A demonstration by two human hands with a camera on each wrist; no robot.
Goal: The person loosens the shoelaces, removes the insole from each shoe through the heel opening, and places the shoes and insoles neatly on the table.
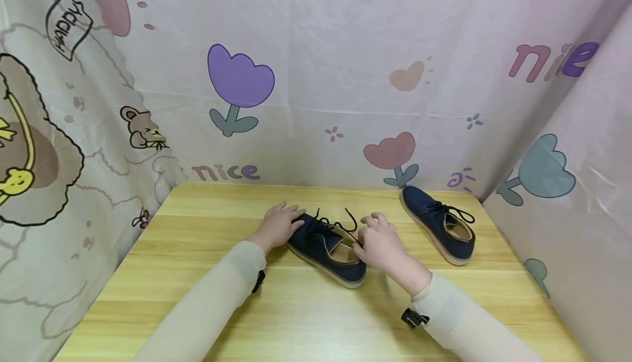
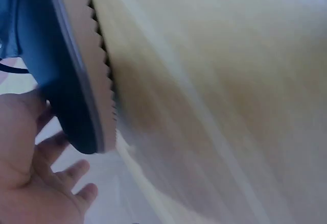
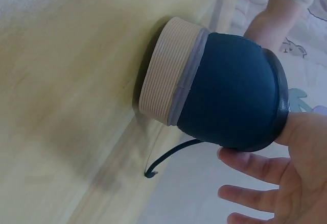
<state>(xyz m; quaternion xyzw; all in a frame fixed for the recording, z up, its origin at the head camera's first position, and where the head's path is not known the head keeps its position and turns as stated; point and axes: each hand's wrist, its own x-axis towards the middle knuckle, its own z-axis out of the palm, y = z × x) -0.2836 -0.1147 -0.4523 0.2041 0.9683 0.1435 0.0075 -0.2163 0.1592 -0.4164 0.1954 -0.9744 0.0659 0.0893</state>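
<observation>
A navy blue lace-up shoe (image 1: 316, 241) with a pale ridged sole sits at the middle of the wooden table, its toe to the far left and its heel toward the near right. My left hand (image 1: 278, 226) holds the toe between thumb and forefinger, the other fingers spread past it. At the heel end, my right hand (image 1: 382, 243) pinches the collar: the thumb goes over the rim and the forefinger lies against the outer side. The heel (image 3: 230, 91) fills the middle of the right wrist view. Black laces (image 1: 340, 224) stick up loosely between the hands.
A matching navy shoe (image 1: 436, 225), its black laces tied in a bow, stands at the back right of the wooden table (image 1: 197, 274). Printed curtains (image 1: 316, 77) hang behind the table and along both sides.
</observation>
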